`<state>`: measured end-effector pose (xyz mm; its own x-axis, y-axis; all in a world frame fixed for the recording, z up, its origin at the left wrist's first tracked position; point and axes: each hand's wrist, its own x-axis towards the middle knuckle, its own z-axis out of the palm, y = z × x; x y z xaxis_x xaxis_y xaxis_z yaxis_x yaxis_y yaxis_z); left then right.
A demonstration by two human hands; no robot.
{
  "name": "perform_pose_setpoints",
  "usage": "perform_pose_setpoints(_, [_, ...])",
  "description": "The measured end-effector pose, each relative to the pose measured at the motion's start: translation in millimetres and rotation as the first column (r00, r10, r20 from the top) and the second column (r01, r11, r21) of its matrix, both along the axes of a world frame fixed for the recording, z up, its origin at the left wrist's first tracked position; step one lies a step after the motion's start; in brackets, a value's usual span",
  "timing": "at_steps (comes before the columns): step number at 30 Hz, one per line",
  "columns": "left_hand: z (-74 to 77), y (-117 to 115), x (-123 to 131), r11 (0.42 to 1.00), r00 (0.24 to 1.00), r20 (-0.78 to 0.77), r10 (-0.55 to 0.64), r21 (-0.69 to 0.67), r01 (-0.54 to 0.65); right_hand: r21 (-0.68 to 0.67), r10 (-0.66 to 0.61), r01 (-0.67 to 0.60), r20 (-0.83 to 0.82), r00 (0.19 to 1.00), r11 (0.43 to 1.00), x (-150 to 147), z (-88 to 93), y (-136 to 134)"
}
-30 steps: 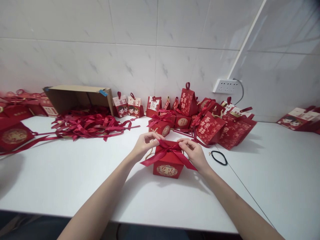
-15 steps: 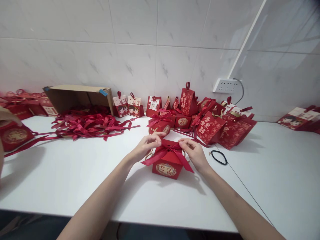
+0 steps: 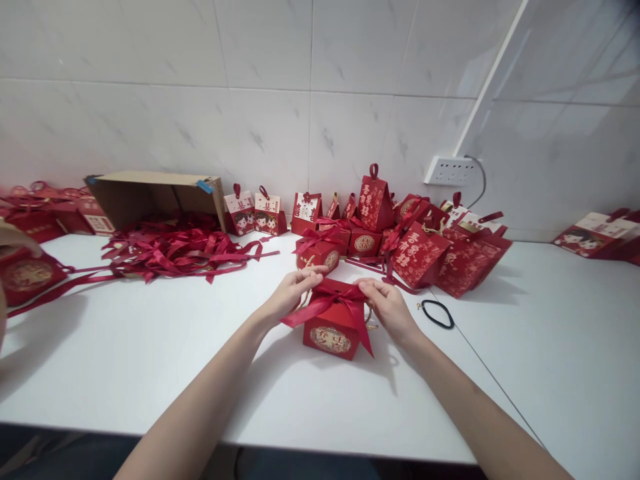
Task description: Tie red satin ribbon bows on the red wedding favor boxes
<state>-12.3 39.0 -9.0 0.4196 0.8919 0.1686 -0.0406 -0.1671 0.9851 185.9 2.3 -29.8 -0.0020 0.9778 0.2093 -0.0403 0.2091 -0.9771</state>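
A small red gift box [image 3: 330, 333] with a gold emblem on its front stands on the white table [image 3: 150, 360] in front of me. A dark red ribbon [image 3: 333, 303] is tied in a bow across its top, with tails hanging left and right. My left hand [image 3: 293, 293] pinches the left loop of the bow. My right hand [image 3: 387, 303] pinches the right loop. Both hands have their fingers closed on the ribbon.
Several finished red boxes and bags [image 3: 415, 250] crowd the back by the wall. A heap of loose red ribbons [image 3: 170, 250] spills from a cardboard box [image 3: 155, 193] lying on its side. A black hair tie [image 3: 437, 313] lies right of my hand. Another person's hand [image 3: 15, 240] shows at the left edge.
The box has tipped slightly and shifted a little left. My hands have drawn closer over the bow, and its right tail hangs down more steeply. Another person's hand came in at the left.
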Motion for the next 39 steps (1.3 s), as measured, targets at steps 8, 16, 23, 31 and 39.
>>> perform_pose_setpoints(8, [-4.3,2.3,-0.3,0.979,0.985,0.005,0.174,0.107,-0.173,-0.042,0.024,-0.023,0.022,0.999,0.999,1.7,3.4,-1.8])
perform_pose_setpoints(16, [14.2,-5.6,-13.0,0.992,0.941,-0.329,0.075,0.121,-0.037,-0.075,0.104,-0.103,0.012,0.995,0.992,6.3,5.0,-1.1])
perform_pose_setpoints(23, [8.3,-5.9,-7.0,0.999,0.988,-0.147,-0.041,-0.04,0.035,-0.093,0.181,-0.18,0.007,0.983,0.979,9.1,9.8,-4.6])
perform_pose_setpoints(31, [3.7,-6.5,-0.1,0.996,0.995,-0.079,0.061,-0.059,-0.066,-0.157,0.377,-0.375,-0.017,0.926,0.914,15.4,15.1,-4.3])
perform_pose_setpoints(39, [-2.3,-5.9,2.5,0.991,0.982,-0.139,0.128,-0.021,-0.132,-0.201,0.332,-0.315,0.055,0.942,0.927,22.6,12.5,2.6])
